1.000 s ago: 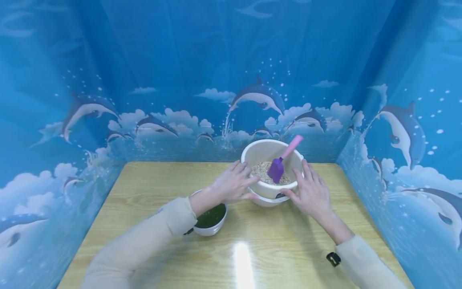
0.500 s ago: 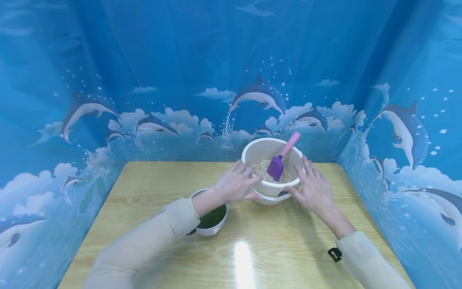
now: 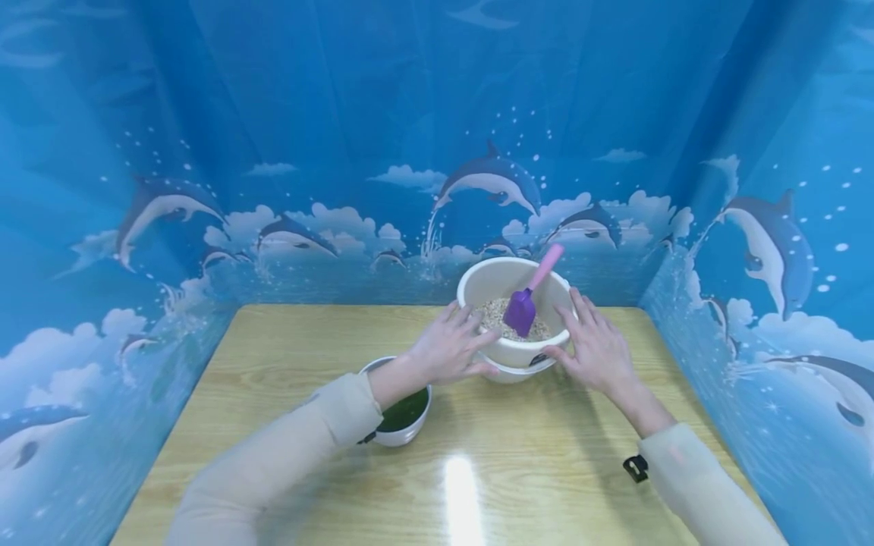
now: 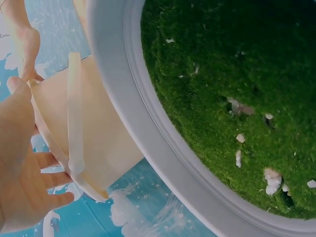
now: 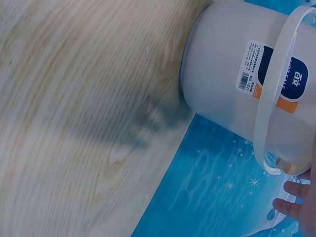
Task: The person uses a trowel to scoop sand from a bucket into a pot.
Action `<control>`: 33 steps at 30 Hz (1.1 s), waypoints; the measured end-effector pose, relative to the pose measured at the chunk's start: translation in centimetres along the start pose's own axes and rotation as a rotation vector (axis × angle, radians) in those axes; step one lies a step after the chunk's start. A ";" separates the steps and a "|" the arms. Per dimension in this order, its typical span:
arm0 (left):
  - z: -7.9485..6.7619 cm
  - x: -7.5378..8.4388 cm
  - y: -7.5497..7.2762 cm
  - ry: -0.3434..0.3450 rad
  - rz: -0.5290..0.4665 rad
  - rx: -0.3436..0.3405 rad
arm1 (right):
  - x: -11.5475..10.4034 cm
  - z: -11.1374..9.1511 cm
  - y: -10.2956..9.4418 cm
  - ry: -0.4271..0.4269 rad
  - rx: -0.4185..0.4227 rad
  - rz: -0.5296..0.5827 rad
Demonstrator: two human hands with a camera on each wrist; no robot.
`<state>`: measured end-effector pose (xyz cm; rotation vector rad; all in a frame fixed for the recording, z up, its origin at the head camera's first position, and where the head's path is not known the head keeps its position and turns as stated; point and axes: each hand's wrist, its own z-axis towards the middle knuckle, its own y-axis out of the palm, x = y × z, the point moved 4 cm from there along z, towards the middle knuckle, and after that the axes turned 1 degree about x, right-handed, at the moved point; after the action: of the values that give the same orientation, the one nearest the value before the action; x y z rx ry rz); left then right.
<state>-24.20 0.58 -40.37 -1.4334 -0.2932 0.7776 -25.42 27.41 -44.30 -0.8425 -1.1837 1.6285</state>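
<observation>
A white bucket with a band handle stands near the table's back edge. Pale flaky grains lie inside it, and a purple toy shovel with a pink handle leans in them. My left hand rests on the bucket's left rim, fingers spread. On the opposite side, my right hand touches the rim with fairly straight fingers, its thumb toward the front. Under my left forearm sits a white bowl of green, moss-like material dotted with white bits; the forearm covers part of it.
The wooden table is enclosed by blue curtains printed with dolphins, close behind the bucket. A black clip-like piece shows at my right sleeve. A printed label is on the bucket's side.
The bucket, with the shovel in it, has shifted slightly away toward the back edge. Both hands moved along with it, staying on its sides. The bowl has stayed put.
</observation>
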 end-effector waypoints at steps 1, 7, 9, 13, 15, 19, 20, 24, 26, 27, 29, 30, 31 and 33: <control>0.0 0.0 0.0 -0.001 -0.002 -0.003 | 0.0 0.0 0.0 -0.005 -0.001 0.000; 0.5 0.0 0.0 0.004 -0.008 -0.031 | 0.2 0.1 -0.3 -0.019 -0.017 -0.018; 0.7 0.0 0.1 0.007 -0.018 -0.048 | 0.2 0.2 -0.5 -0.023 -0.025 -0.024; 1.0 0.0 0.2 0.013 -0.040 -0.089 | 0.3 0.1 -1.0 -0.037 -0.027 -0.034; 1.1 -0.2 0.3 0.008 -0.048 -0.102 | 0.2 0.1 -1.2 -0.055 -0.024 -0.039; 1.1 -0.7 0.6 -0.009 -0.051 -0.116 | 0.1 0.3 -1.8 -0.113 -0.008 -0.057; 1.2 -0.9 0.6 -0.014 -0.052 -0.116 | 0.0 0.4 -2.0 -0.129 -0.001 -0.064; 1.4 -1.7 0.9 -0.036 -0.062 -0.106 | 0.1 1.1 -2.9 -0.168 0.024 -0.101; 1.6 -2.1 1.1 -0.054 -0.085 -0.104 | 0.2 1.6 -3.2 -0.178 0.026 -0.125; 1.7 -2.4 1.3 -0.062 -0.095 -0.107 | 0.3 1.8 -3.4 -0.183 0.021 -0.136; 1.9 -2.8 1.5 -0.075 -0.106 -0.119 | 0.3 2.2 -3.7 -0.198 0.013 -0.167; 2.0 -3.0 1.6 -0.083 -0.110 -0.124 | 0.3 2.3 -3.9 -0.208 0.009 -0.181; 2.1 -3.3 1.7 -0.090 -0.114 -0.129 | 0.3 2.5 -4.0 -0.218 0.007 -0.189; 2.3 -3.7 1.9 -0.105 -0.112 -0.138 | 0.3 2.9 -4.3 -0.246 0.006 -0.210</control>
<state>-28.86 -0.10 -40.83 -1.4943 -0.5113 0.7539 -26.90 27.27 -39.38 -0.5036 -1.3877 1.5917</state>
